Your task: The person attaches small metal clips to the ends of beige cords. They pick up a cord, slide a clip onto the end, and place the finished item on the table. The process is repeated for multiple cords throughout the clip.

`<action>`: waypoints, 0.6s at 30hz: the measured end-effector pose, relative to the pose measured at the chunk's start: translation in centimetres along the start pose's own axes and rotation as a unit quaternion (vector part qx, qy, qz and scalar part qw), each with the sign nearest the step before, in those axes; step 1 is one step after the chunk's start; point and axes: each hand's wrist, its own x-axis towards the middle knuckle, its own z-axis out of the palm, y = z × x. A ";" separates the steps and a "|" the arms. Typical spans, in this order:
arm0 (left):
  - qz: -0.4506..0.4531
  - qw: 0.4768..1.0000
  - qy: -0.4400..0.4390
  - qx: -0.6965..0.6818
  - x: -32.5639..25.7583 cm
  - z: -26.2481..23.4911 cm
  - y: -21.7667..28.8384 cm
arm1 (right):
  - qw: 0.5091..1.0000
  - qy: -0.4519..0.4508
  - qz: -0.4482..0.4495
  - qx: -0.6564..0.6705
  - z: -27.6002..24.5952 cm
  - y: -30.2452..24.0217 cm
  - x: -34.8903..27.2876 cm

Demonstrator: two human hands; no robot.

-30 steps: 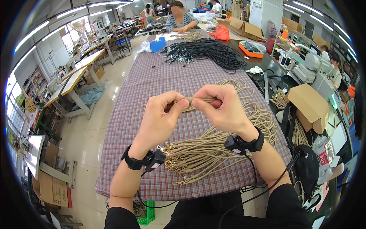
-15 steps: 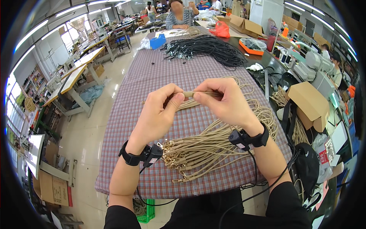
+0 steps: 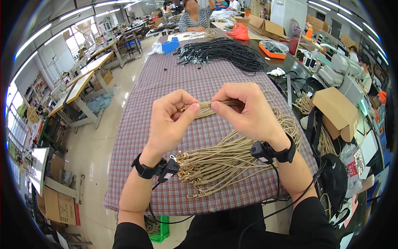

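Note:
Between my two hands, above the checked tablecloth, is a tan cord with a short tan sleeve (image 3: 204, 105) around it. My left hand (image 3: 172, 120) pinches the cord at the sleeve's left end, thumb against fingers; a bit of brass-coloured metal shows at its fingers. At the sleeve's right end, my right hand (image 3: 242, 108) grips the cord, which runs back under its curled fingers. Behind and below the hands lie more tan cords. Nearer to me a pile of tan cords (image 3: 224, 159) is spread out, with brass clips (image 3: 188, 174) gathered at its left end.
A heap of black cords (image 3: 224, 54) lies farther up the checked tablecloth (image 3: 145, 108), by a blue box (image 3: 170, 45). Across the table sits a person (image 3: 195, 20) in a striped top. To the right are an orange tray (image 3: 273, 50), a cardboard box (image 3: 336, 112) and sewing machines.
The left fingers have shifted slightly on the cord, so brass-coloured metal now shows and more of the sleeve is bared. The person opposite has raised an arm.

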 end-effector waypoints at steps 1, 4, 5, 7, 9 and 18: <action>-0.005 1.000 0.003 0.004 -0.1 0.0 -0.1 | 1.000 0.001 -0.001 0.001 0.0 0.0 0.0; 0.010 1.000 0.017 -0.005 0.0 0.7 -0.4 | 1.000 0.003 -0.001 0.001 0.1 0.0 -0.1; 0.007 1.000 0.016 -0.001 -0.1 0.7 -0.3 | 1.000 0.001 -0.001 0.000 0.1 0.0 -0.1; 0.003 1.000 0.012 0.008 0.0 0.6 -0.1 | 1.000 0.000 0.004 -0.003 -0.1 -0.2 0.0; -0.001 1.000 0.008 0.014 0.0 0.5 -0.2 | 1.000 -0.002 0.016 -0.004 -0.2 -0.3 0.0; -0.019 0.999 -0.022 0.013 0.4 0.1 -0.1 | 1.000 0.014 0.023 0.009 -0.3 0.1 0.0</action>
